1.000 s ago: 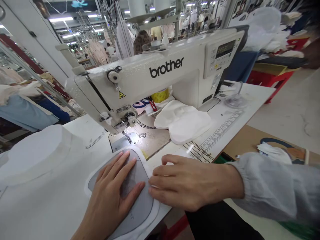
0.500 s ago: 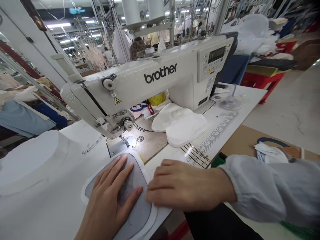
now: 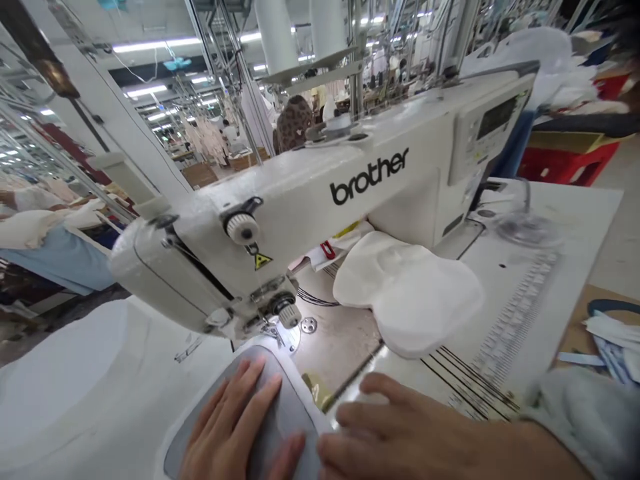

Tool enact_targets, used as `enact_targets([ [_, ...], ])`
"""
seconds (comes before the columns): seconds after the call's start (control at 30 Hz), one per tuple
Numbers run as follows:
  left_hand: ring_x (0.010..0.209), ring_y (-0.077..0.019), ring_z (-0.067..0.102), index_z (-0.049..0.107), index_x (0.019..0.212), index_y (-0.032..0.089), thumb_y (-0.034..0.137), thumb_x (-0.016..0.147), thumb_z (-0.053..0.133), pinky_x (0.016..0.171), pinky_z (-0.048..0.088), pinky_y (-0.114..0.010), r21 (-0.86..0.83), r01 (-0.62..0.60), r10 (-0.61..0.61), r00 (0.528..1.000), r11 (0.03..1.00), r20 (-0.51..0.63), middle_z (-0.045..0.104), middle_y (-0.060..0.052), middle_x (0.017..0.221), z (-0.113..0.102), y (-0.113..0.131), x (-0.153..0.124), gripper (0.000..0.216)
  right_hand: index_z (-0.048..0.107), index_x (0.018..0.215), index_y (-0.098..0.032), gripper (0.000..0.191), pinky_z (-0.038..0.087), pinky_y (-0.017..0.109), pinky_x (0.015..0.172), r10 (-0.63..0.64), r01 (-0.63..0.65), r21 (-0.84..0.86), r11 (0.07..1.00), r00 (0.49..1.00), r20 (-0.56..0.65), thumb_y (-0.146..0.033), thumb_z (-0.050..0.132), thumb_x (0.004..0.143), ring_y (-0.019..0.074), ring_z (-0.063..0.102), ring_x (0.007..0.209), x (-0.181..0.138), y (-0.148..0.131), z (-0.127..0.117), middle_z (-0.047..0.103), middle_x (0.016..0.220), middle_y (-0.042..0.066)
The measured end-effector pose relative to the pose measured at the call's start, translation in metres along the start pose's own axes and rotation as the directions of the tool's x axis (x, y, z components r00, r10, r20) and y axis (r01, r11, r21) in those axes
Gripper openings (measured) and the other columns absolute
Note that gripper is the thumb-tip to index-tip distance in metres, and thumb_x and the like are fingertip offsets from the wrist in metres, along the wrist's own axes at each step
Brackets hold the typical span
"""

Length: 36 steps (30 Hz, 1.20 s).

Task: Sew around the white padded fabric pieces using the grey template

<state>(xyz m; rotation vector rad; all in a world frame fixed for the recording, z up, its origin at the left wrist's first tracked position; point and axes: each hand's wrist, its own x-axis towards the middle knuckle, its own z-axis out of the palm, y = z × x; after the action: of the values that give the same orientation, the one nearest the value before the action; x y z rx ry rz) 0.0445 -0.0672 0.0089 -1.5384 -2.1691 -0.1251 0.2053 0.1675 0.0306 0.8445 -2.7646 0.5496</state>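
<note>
A grey rounded template-like panel (image 3: pixel 287 417) lies on white fabric (image 3: pixel 305 380), whose border shows around it. Its front end reaches the presser foot and needle area (image 3: pixel 275 333) of a sewing machine (image 3: pixel 300 193). My left hand (image 3: pixel 235 420) rests flat on the grey panel, fingers stretched forward and slightly apart. Beside the panel's right edge is my right hand (image 3: pixel 400 427), its fingers bent and spaced apart, the tips touching or close to the fabric border. The right thumb is hidden, and the lower parts of both hands run out of view.
White cup-shaped fabric pieces (image 3: pixel 415 287) lie on the machine bed, right of the needle. A large white padded piece (image 3: pixel 60 373) is at the left. A printed ruler (image 3: pixel 520 313) marks the table, with a clear round dish (image 3: pixel 530 227) behind it. Red stools (image 3: pixel 570 163) stand beyond.
The view has moved closer to the machine and turned. The grey panel with my left hand on it sits nearer the needle. My right hand's fingers have spread from a tighter curl.
</note>
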Motion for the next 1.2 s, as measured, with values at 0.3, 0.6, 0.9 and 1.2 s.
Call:
enact_targets([
  [0.3, 0.081, -0.0198, 0.071, 0.057, 0.118, 0.025, 0.048, 0.087, 0.061, 0.072, 0.06, -0.034, -0.086, 0.046, -0.047, 0.999, 0.995, -0.007, 0.072, -0.001, 0.089, 0.009, -0.037, 0.033, 0.039, 0.062, 0.107, -0.015, 0.012, 0.039, 0.036, 0.084, -0.05, 0.043, -0.156, 0.987, 0.998, -0.041, -0.019, 0.052, 0.102, 0.0151, 0.056, 0.089, 0.048, 0.03, -0.015, 0.067, 0.093, 0.0],
  [0.6, 0.073, -0.0173, 0.071, 0.061, 0.111, 0.026, 0.051, 0.086, 0.063, 0.063, 0.059, -0.028, -0.125, 0.049, -0.053, 0.998, 0.991, -0.033, 0.072, 0.001, 0.082, 0.015, -0.046, 0.038, 0.035, 0.058, 0.107, -0.015, 0.02, 0.034, 0.035, 0.09, -0.029, 0.023, -0.128, 0.992, 0.999, -0.044, -0.018, 0.039, 0.107, 0.0166, 0.055, 0.094, 0.051, 0.03, -0.008, 0.067, 0.099, 0.002],
  [0.9, 0.072, -0.0159, 0.07, 0.061, 0.109, 0.027, 0.052, 0.089, 0.059, 0.062, 0.059, -0.027, -0.144, 0.049, -0.058, 0.997, 0.988, -0.056, 0.071, 0.002, 0.081, 0.012, -0.044, 0.042, 0.032, 0.059, 0.104, -0.015, 0.022, 0.035, 0.034, 0.089, -0.013, 0.011, -0.076, 0.997, 1.0, -0.026, -0.02, 0.038, 0.107, 0.0156, 0.056, 0.094, 0.054, 0.031, -0.009, 0.066, 0.099, 0.003],
  [1.2, 0.077, -0.016, 0.07, 0.062, 0.116, 0.029, 0.052, 0.09, 0.057, 0.065, 0.06, -0.026, -0.163, 0.076, -0.078, 0.997, 0.984, -0.012, 0.07, 0.001, 0.086, 0.01, -0.042, 0.038, 0.034, 0.059, 0.108, -0.016, 0.021, 0.037, 0.034, 0.093, -0.006, 0.007, -0.087, 0.996, 1.0, 0.012, -0.017, 0.038, 0.106, 0.0176, 0.057, 0.098, 0.052, 0.028, -0.011, 0.068, 0.104, 0.004],
])
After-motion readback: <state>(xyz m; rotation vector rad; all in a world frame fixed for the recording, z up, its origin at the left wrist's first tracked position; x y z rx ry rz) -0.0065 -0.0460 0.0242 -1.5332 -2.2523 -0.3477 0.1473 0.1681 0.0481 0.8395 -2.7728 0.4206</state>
